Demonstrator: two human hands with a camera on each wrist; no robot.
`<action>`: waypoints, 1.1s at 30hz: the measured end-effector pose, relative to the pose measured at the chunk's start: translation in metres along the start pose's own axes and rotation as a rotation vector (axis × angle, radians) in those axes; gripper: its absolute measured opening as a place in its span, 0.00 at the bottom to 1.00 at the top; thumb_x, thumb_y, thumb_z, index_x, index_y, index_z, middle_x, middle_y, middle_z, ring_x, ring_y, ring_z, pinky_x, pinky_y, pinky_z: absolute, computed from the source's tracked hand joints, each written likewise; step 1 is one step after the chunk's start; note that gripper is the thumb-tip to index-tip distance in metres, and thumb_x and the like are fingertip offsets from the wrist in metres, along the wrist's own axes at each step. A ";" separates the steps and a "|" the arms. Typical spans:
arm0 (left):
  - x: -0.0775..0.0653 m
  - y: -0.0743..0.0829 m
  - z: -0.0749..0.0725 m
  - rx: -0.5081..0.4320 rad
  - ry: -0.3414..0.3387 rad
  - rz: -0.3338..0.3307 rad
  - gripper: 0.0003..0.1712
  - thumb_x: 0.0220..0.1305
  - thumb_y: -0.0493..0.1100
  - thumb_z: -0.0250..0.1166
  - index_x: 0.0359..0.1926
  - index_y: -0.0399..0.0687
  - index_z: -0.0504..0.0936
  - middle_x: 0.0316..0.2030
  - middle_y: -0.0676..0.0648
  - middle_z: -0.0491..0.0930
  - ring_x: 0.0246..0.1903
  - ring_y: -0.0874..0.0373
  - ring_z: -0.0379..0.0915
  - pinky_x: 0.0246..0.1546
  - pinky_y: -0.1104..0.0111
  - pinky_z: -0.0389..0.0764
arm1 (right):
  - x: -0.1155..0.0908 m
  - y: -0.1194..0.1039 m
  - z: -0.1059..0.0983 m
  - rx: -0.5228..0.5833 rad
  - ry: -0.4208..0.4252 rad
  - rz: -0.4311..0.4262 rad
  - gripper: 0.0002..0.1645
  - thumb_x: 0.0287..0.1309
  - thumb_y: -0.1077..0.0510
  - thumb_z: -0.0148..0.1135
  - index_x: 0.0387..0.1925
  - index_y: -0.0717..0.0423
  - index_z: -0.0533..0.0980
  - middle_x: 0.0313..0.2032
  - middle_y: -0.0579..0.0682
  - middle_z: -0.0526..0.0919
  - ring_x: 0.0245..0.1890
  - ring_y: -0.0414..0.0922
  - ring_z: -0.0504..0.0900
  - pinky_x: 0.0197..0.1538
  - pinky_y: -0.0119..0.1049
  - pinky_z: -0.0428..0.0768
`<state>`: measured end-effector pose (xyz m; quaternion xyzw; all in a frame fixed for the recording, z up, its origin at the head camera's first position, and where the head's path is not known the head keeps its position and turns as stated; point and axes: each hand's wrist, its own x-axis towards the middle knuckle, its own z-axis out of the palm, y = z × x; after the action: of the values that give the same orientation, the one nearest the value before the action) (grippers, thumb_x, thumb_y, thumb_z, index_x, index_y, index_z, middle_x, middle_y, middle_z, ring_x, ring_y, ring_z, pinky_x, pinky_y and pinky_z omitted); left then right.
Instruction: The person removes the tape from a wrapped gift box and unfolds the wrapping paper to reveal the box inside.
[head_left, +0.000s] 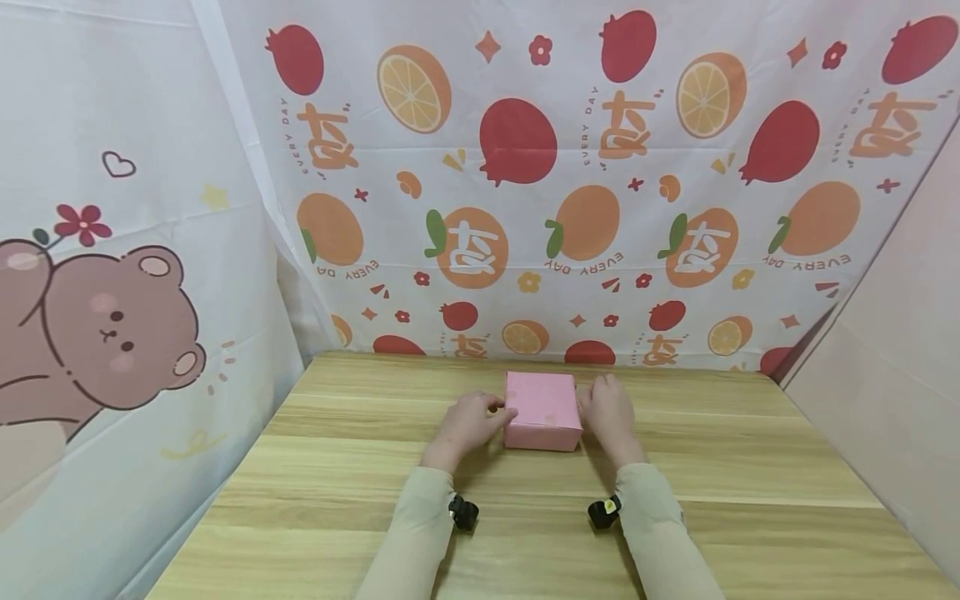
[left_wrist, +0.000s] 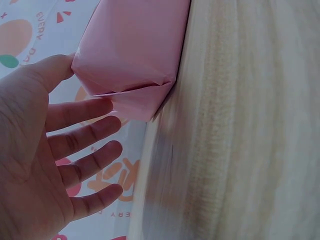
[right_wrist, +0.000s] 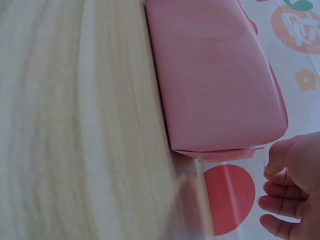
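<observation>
Beside pink box [head_left: 542,402]: left hand [head_left: 468,423] spread, touching it; right hand [head_left: 609,414] loosely curled

One pink box [head_left: 542,402]. One left grip [head_left: 467,425] and one right grip [head_left: 609,417], so two. One left sleeve [head_left: 418,521] and one right sleeve [head_left: 656,521], two again. Two little black gadgets [head_left: 465,513]. One wooden surface [head_left: 750,458]. One bear cloth [head_left: 135,75], one fruit cloth [head_left: 390,158]. On the bear cloth, one bear [head_left: 142,362], one heart [head_left: 118,164], one red flower [head_left: 82,223].
</observation>
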<state>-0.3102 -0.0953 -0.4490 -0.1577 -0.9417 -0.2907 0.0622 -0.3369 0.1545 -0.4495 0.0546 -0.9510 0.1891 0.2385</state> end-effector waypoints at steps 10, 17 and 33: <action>-0.001 0.000 0.001 -0.009 -0.004 -0.005 0.26 0.66 0.62 0.58 0.50 0.47 0.85 0.46 0.46 0.85 0.48 0.51 0.80 0.50 0.56 0.79 | -0.004 0.001 0.000 0.025 0.001 0.058 0.07 0.54 0.65 0.61 0.29 0.69 0.77 0.34 0.61 0.78 0.34 0.56 0.78 0.41 0.49 0.80; 0.000 -0.001 0.001 -0.013 -0.002 -0.008 0.27 0.66 0.63 0.58 0.50 0.48 0.85 0.46 0.46 0.85 0.48 0.51 0.80 0.50 0.56 0.79 | -0.007 0.005 -0.002 0.089 0.010 0.073 0.05 0.52 0.67 0.61 0.27 0.69 0.77 0.33 0.62 0.77 0.34 0.57 0.78 0.42 0.50 0.80; 0.000 -0.001 0.001 -0.043 -0.016 -0.040 0.33 0.66 0.64 0.58 0.61 0.45 0.77 0.51 0.42 0.83 0.52 0.48 0.79 0.53 0.53 0.78 | -0.005 0.024 -0.017 0.224 -0.055 0.203 0.06 0.54 0.62 0.56 0.28 0.63 0.75 0.32 0.58 0.76 0.34 0.52 0.75 0.38 0.45 0.75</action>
<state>-0.3107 -0.0959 -0.4503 -0.1426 -0.9386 -0.3109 0.0455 -0.3302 0.1836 -0.4464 -0.0103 -0.9307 0.3155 0.1846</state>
